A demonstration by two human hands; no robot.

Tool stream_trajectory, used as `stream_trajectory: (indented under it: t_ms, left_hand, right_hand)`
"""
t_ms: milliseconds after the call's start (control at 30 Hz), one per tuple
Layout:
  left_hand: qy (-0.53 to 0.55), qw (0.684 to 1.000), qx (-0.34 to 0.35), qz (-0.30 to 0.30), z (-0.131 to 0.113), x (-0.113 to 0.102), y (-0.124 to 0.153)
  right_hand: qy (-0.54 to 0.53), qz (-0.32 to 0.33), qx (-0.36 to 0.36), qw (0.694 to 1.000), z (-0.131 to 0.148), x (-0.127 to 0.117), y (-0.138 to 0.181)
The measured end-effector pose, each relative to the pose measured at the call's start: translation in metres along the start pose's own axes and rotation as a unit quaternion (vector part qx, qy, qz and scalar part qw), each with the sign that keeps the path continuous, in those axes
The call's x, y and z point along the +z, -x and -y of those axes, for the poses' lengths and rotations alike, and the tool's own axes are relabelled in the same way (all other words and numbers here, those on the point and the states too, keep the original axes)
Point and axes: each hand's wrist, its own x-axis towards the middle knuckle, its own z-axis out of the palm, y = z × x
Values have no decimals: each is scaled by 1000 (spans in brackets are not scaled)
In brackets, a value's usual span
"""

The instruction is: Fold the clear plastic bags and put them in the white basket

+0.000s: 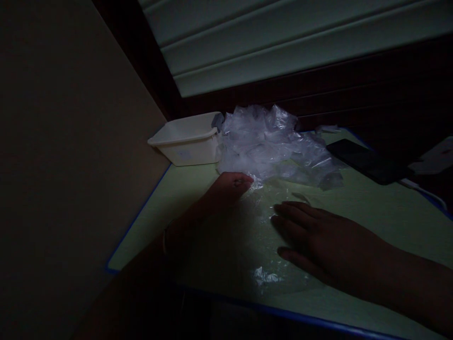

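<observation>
A clear plastic bag point(264, 245) lies flat on the pale green mat point(371, 203) in front of me. My left hand point(228, 186) pinches the bag's far corner with closed fingers. My right hand point(318, 238) lies flat on the bag's right side, fingers stretched out and pressing it down. Just behind the hands sits a heap of crumpled clear plastic bags point(272, 141). The light is dim, so fine detail is hard to make out.
A white plastic tub point(187, 139) stands at the back left, against the heap. A dark phone point(368, 160) lies at the back right with a white cable point(423, 191) beside it. A wall rises on the left, and the mat has a blue edge point(283, 311).
</observation>
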Motion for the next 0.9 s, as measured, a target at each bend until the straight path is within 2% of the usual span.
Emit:
stream_trajectory:
  t_ms: [233, 633, 900]
  left_hand:
    - [-28, 998, 53, -7, -4, -3, 0]
    - [-4, 999, 35, -13, -9, -2, 4]
    - [-32, 998, 41, -27, -6, 1, 3]
  right_hand:
    - [-6, 9, 4, 1000, 1, -4, 0]
    - [-10, 17, 4, 1000, 1, -3, 1]
    - [-39, 21, 20, 999, 2, -5, 0]
